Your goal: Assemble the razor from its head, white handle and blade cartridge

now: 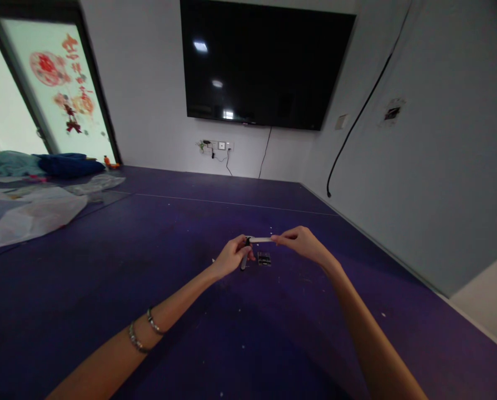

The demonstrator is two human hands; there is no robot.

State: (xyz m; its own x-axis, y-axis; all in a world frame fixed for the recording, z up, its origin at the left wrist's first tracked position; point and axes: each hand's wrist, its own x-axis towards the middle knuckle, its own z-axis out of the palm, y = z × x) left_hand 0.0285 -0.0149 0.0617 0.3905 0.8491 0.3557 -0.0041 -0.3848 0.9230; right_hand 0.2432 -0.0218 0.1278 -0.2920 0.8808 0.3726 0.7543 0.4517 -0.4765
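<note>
My left hand (232, 256) is closed around a small tool with a dark top and a grey handle (244, 262) that points downward. The tool's exact kind is too small to make out. A narrow white strip (260, 240) stretches from the tool's dark top across to my right hand (301, 241). Thumb and fingers of my right hand pinch the strip's right end. Below the strip, a small dark rectangular piece with light marks (264, 259) lies on the purple surface (182, 311), apart from both hands.
White scraps (383, 315) dot the purple surface. Clear plastic sheeting (44, 214) and blue cloth (71, 165) lie at the far left. A large television (265, 64) hangs on the wall. At the right, a black cable (359, 114) hangs down.
</note>
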